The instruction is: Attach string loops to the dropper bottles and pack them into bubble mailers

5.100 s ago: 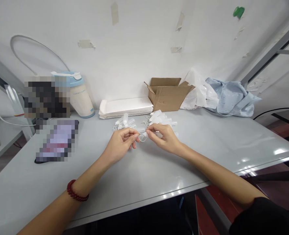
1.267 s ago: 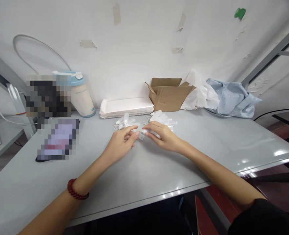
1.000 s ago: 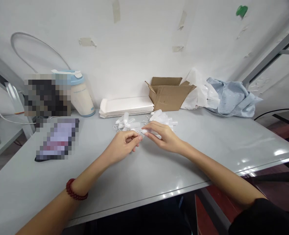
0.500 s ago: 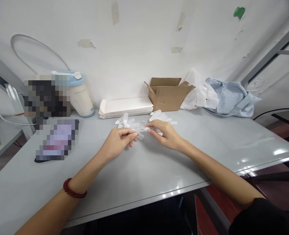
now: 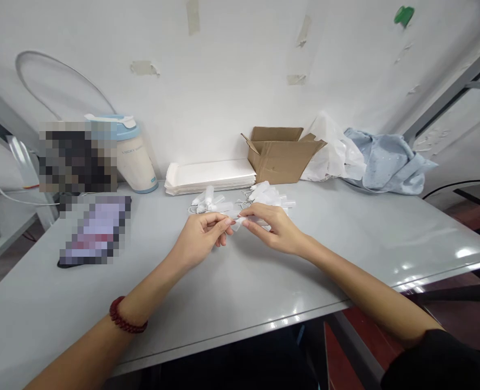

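Observation:
My left hand (image 5: pixel 201 239) and my right hand (image 5: pixel 273 228) meet over the middle of the grey table (image 5: pixel 240 281). Both pinch a small clear plastic tube (image 5: pixel 235 223) between thumb and fingertips, the left on one end and the right on the other. Just behind the hands lies a heap of similar clear tubes and white caps (image 5: pixel 240 201). A red bead bracelet (image 5: pixel 125 320) sits on my left wrist.
A stack of white trays (image 5: pixel 209 176) and an open cardboard box (image 5: pixel 280 154) stand against the wall. A white-and-blue jug (image 5: pixel 134 157) is at the back left, a blurred flat object (image 5: pixel 96 230) lies left, and a plastic bag (image 5: pixel 331 151) with blue cloth (image 5: pixel 388 162) is at right.
The hands drew slightly apart half a second ago and have come back together on the small tube. The heap behind them has not moved.

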`<state>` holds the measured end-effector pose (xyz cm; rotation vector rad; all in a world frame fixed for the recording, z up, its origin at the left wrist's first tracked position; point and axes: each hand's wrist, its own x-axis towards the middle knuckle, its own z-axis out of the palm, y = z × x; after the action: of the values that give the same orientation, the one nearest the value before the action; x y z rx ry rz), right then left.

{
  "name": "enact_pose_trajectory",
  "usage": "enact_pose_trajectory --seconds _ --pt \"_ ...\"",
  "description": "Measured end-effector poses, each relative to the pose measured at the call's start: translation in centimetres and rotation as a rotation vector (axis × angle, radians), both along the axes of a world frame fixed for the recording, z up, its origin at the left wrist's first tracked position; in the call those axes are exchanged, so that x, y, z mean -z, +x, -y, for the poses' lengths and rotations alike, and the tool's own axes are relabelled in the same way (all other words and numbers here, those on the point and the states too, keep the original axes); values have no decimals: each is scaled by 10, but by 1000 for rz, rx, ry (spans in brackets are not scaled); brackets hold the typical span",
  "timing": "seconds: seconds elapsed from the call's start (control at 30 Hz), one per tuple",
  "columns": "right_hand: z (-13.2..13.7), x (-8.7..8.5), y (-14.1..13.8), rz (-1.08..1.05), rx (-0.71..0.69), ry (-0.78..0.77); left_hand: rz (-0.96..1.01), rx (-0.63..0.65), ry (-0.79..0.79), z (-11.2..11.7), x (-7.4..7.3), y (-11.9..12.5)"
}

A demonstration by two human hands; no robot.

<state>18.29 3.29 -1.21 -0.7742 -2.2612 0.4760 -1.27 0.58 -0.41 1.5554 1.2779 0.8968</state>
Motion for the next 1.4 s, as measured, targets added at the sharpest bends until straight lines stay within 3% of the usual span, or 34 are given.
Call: enact_pose_trajectory --seconds 0.43,0.97,1.4 --pt "6 1 -5 -67 24 -94 65 -31 38 1 5 1" --pt "8 -1 -6 -100 35 -28 525 20 -208 1 7 0" --pt "6 0 -5 -108 15 -5 504 0 -166 3 9 3"
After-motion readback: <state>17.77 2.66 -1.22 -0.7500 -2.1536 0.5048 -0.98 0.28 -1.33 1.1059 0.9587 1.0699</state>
